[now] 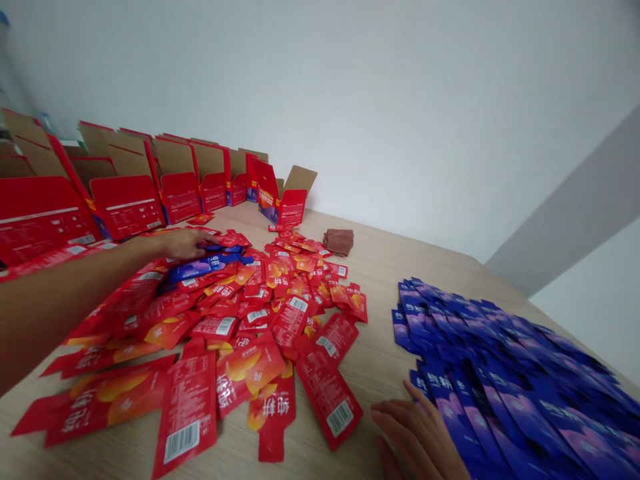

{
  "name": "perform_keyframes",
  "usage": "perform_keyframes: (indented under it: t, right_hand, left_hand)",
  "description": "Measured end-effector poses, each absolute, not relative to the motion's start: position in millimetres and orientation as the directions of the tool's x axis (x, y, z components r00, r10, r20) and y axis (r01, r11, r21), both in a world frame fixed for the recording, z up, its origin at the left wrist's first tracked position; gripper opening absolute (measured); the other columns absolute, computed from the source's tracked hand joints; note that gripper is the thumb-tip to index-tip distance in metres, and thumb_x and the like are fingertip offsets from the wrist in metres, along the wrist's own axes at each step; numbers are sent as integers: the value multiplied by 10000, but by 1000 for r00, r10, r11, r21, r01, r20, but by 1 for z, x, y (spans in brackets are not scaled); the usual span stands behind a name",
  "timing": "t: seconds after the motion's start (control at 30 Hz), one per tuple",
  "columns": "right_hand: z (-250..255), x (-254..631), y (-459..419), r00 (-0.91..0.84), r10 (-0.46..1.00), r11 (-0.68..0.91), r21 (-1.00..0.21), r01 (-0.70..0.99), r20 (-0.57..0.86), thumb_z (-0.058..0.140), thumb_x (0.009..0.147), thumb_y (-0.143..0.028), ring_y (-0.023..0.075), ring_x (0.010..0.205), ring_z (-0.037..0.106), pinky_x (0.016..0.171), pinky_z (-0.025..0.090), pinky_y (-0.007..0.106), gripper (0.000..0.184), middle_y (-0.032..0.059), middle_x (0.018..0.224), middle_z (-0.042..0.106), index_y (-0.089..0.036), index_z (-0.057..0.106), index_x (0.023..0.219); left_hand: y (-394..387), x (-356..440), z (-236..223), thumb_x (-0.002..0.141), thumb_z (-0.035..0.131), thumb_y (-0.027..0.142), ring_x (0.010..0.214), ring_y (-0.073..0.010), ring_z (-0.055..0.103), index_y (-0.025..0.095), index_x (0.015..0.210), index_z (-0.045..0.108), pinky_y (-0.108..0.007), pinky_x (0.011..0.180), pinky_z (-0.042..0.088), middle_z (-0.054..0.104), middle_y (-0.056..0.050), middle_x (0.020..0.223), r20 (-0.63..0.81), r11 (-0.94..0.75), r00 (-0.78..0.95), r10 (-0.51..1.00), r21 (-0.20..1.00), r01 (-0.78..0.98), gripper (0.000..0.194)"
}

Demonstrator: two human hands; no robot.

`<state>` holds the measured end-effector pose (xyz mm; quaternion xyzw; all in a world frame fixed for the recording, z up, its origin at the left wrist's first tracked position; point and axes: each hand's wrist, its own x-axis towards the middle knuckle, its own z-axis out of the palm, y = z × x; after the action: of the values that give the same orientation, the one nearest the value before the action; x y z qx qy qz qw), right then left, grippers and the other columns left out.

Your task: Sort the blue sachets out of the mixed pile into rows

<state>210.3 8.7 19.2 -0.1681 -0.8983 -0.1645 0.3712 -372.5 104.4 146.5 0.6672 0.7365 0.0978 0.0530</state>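
A wide heap of red sachets [240, 333] covers the left half of the wooden table [380, 267]. My left hand [183, 243] reaches far across it and rests on a few blue sachets [205, 265] lying among the red ones; its fingers curl onto them, and whether they grip is unclear. A big pile of blue sachets [500, 373] lies on the right. My right hand [417, 433] lies flat on the table at the near left edge of that blue pile, fingers stretched out, touching the closest blue sachets.
A row of open red cardboard boxes [130, 193] with raised brown flaps stands along the table's far left edge. A small brown cloth [339, 241] lies beyond the red heap. A white wall rises behind the table.
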Motion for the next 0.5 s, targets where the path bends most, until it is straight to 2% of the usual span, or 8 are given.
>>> perform_keyframes:
  t: [0.1,0.23,0.4,0.5]
  right_hand:
    - [17,209,9,-672,169,892,178,416,721,650,1004,-67,176,902,844,1191,610,454,218,50,991,847,-153,736,1185]
    - [15,211,8,-652,215,888,132,440,727,645,999,-62,189,908,852,1129,656,452,245,39,992,849,-180,734,1194]
    - [17,215,8,-637,273,884,73,461,721,637,987,-56,224,979,860,1081,683,421,271,65,994,842,-164,709,1225]
    - [18,215,6,-606,315,881,12,473,730,637,974,-56,238,989,864,1045,701,403,277,56,977,839,-187,711,1206]
  left_hand:
    - [117,-371,146,1069,744,386,1212,-307,746,157,1272,753,-565,1116,580,777,-119,1300,51,140,-147,988,129,982,306]
    - [129,-366,148,1085,716,405,1174,-303,740,154,1304,721,-556,1052,616,748,-125,1300,73,215,-220,973,80,973,334]
    - [144,-360,149,1049,778,356,1044,-258,762,145,1180,753,-479,963,651,776,-83,1157,-26,173,-171,985,165,971,250]
    - [153,-355,145,1049,776,405,980,-223,768,133,1112,760,-443,956,647,783,-69,1096,-2,170,-175,984,246,954,280]
